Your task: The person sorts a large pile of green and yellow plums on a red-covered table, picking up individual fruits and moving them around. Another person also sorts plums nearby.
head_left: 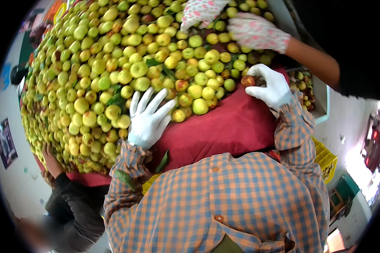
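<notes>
A broad heap of small yellow-green fruits (pixel 139 69), apparently jujubes, some with brown patches, covers a red cloth (pixel 221 126) before me. My left hand (pixel 149 118), in a white glove, lies palm down at the heap's near edge with its fingers spread. It touches the fruits there and grips none. Off to the right, my right hand (pixel 269 83), also white-gloved, pinches one brown fruit (pixel 247 81) between thumb and fingers, just above the bare cloth. A few green leaves (pixel 115 99) are mixed in among the fruits.
Across the heap, a co-worker's floral-gloved hands (pixel 256 31) reach in close to my right hand. Another person's bare hand (pixel 52 161) touches the pile at left. A pale-walled bin (pixel 323 101) holding darker fruits and a yellow crate (pixel 326 158) stand at right.
</notes>
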`<state>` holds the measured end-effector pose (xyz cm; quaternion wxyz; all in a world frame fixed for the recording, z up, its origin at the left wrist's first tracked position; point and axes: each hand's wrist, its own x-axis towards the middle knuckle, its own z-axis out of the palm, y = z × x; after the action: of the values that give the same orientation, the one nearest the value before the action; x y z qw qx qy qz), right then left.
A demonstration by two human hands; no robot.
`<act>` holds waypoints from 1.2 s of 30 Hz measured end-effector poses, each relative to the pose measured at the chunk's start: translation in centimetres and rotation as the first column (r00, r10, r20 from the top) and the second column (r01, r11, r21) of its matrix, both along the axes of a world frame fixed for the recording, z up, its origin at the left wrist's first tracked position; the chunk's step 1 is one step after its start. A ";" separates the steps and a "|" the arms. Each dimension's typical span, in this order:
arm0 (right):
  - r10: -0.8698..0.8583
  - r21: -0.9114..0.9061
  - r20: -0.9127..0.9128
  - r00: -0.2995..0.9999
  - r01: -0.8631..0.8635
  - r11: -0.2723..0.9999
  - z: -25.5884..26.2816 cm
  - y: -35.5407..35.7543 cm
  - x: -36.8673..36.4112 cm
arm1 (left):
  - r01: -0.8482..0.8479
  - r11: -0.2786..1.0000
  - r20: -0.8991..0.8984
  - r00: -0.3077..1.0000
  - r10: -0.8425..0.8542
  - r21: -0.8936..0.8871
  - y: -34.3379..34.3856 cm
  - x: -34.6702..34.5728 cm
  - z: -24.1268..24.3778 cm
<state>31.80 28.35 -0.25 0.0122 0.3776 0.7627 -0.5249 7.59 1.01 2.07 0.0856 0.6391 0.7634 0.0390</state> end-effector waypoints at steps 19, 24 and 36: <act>-0.140 0.380 -0.249 0.958 0.230 0.896 3.5 -5.3 9.4 | 0.025 0.999 -0.049 0.999 -0.024 0.025 0.0 -0.2 -0.1; 0.633 0.665 -0.130 0.763 -0.407 0.627 -0.4 -8.6 -6.0 | 0.063 0.998 -0.044 0.997 -0.061 0.026 0.4 -1.3 0.0; 0.628 0.736 0.259 0.734 -0.570 0.364 -6.3 1.7 -11.2 | -0.031 0.999 -0.040 0.999 0.033 0.042 -0.3 -2.1 -0.2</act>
<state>20.58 30.06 -6.56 0.0123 0.0224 0.9934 -0.1121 5.45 0.74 1.82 0.0561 0.6290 0.7742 0.0430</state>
